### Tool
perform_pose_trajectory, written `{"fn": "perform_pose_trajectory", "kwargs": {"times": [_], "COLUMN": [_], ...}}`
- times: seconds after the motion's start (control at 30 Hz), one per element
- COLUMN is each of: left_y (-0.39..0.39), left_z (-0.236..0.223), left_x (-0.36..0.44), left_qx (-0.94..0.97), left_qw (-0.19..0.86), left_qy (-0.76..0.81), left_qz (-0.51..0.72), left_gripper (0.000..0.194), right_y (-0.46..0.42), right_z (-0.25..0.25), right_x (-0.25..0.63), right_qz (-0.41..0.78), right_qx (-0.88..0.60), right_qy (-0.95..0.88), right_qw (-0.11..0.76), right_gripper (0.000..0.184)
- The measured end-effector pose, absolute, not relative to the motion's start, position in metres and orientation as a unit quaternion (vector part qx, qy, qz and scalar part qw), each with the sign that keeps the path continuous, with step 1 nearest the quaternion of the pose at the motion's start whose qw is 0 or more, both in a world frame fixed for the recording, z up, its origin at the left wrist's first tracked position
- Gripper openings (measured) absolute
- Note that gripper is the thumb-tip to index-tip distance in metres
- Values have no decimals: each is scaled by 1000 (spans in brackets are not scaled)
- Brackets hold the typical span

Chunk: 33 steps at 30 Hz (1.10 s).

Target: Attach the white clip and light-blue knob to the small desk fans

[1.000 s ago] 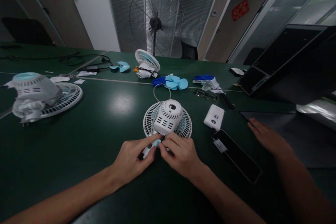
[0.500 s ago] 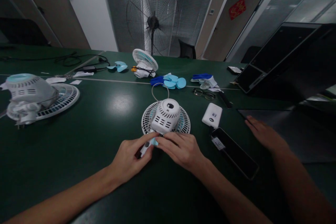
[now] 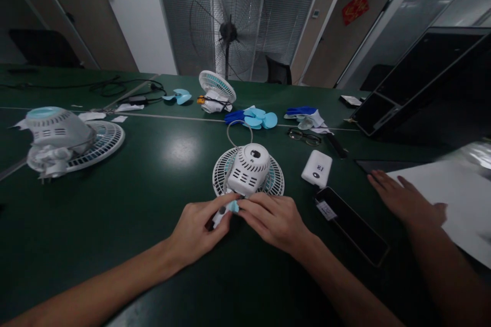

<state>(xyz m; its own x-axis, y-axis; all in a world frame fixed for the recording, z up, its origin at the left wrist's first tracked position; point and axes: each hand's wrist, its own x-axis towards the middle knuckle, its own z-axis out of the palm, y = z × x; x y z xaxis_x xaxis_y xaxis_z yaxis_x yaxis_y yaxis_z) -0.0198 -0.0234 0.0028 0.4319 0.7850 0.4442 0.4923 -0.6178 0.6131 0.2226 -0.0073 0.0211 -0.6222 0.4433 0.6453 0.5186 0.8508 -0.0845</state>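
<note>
A small white fan (image 3: 248,169) lies face down on the green table (image 3: 126,204), its round grille flat and its motor housing up. My left hand (image 3: 195,227) and my right hand (image 3: 272,219) meet at the fan's near edge. Both pinch a small white and light-blue part (image 3: 226,210) at the fan's base. The fingers of each hand are closed round that part.
Another person's hand (image 3: 402,200) rests flat at the right beside a white sheet (image 3: 445,199). A black phone (image 3: 351,225), white power bank (image 3: 316,168) and glasses (image 3: 305,136) lie right of the fan. A second fan (image 3: 61,138) lies left; blue blades (image 3: 255,119) behind.
My hands stay pinched at the fan's base, barely shifting. At the right, a white sheet has come into view by the other person's hand, which spread a little.
</note>
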Motion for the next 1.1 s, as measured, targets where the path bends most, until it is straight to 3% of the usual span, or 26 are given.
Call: {"fn": "perform_pose_trajectory", "kwargs": {"times": [0.1,0.2,0.4,0.53,0.63,0.73,0.97,1.1], "left_y": [-23,-23,-23,-23,-23,-23,-23,-22], "left_z": [3,1,2,2,2,3,4,3], "left_x": [-20,-21,-19,-19,-19,-20,-19,-18], "left_qx": [821,821,820,819,821,820,826,827], "left_qw": [195,191,201,196,197,208,192,191], "left_qy": [389,385,385,382,378,381,365,368], "left_qz": [369,375,373,380,380,373,383,379], "left_gripper": [40,41,40,40,42,41,42,42], "right_y": [-4,-6,-20,-18,-11,-6,-9,-13], "right_z": [21,19,14,17,20,20,16,14], "right_x": [225,216,194,204,216,221,208,198], "right_qz": [-73,-51,90,42,-1,-44,-24,-13], "right_qx": [-255,-278,-371,-347,-285,-252,-301,-342], "right_qy": [-900,-888,-825,-850,-888,-903,-867,-849], "right_qw": [345,363,417,395,362,346,397,404], "right_gripper": [22,9,28,10,24,19,9,23]}}
